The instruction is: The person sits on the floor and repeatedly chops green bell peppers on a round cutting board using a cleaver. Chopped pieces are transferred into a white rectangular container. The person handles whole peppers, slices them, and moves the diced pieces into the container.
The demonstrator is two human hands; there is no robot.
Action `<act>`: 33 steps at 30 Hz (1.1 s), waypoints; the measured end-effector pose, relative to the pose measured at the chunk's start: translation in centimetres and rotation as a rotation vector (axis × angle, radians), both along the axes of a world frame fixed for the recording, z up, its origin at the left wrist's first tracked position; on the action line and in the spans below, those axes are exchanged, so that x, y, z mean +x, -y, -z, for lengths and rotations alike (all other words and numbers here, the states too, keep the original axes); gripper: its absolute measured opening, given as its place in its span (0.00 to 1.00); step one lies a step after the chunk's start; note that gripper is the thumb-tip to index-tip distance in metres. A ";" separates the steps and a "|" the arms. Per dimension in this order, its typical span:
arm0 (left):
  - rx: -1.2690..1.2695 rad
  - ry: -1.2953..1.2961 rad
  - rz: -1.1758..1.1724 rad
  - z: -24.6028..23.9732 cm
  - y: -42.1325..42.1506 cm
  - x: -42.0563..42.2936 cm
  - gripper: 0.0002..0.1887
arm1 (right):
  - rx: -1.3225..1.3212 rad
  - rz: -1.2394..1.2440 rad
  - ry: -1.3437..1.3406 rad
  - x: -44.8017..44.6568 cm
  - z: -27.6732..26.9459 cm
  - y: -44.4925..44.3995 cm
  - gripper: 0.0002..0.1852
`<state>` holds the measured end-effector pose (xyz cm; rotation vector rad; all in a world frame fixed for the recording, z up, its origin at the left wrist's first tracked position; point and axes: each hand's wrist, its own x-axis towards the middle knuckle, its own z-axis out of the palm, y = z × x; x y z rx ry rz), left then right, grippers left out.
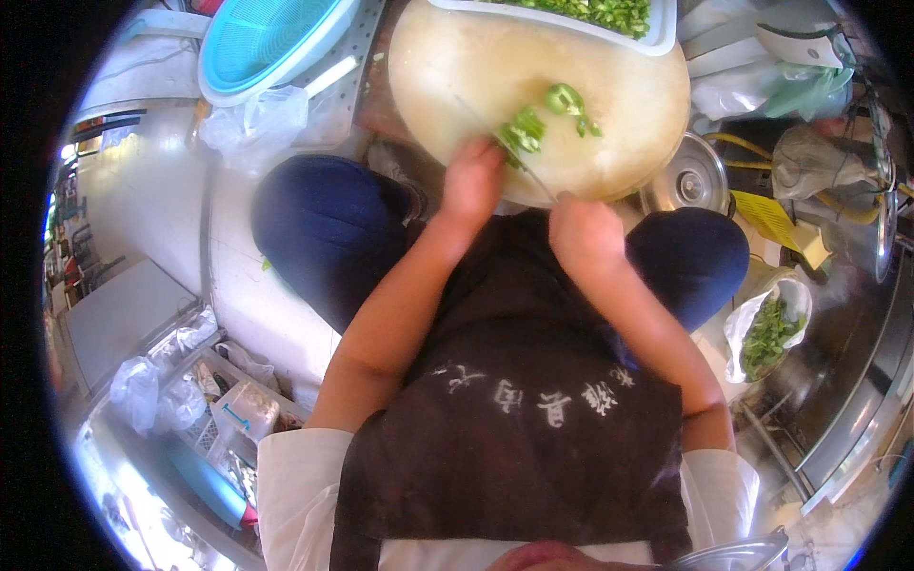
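Observation:
On a round cutting board (614,150) lie green pepper slices (527,130), bunched beside the blade of a knife (535,182). The knife's handle is in my right hand (587,232), near the board's lower edge. My left hand (475,175) presses on green pepper just left of the blade; the fingertips are blurred and partly hidden, and how much they hold is not visible. A cut end of green pepper (564,99) and small bits rest a little farther right. Chopped green pepper (607,13) fills a white plastic tray (660,36) at the board's far edge.
A blue colander (268,43) in a white basin stands at upper left, with a clear plastic bag (257,121) below it. Close to the board's right side is a round metal lid (689,185). Leafy greens (770,335) sit in a white-lined container at right.

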<state>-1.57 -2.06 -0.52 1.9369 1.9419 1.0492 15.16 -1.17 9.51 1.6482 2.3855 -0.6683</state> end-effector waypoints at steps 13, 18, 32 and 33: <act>-0.046 -0.339 0.345 -2.7 -4.8 -3.1 0.26 | 0.215 0.142 -0.289 4.2 0.7 -0.5 0.12; -0.005 -0.328 0.626 1.6 -7.5 -3.2 0.35 | 0.149 0.248 -0.227 5.1 0.4 -0.6 0.14; -0.152 0.230 -0.217 0.1 -3.7 5.8 0.33 | 0.121 0.210 -0.043 4.0 1.2 -0.4 0.14; -0.134 0.214 -0.205 0.0 -3.4 4.9 0.30 | 0.144 0.210 -0.052 4.0 0.8 -0.3 0.13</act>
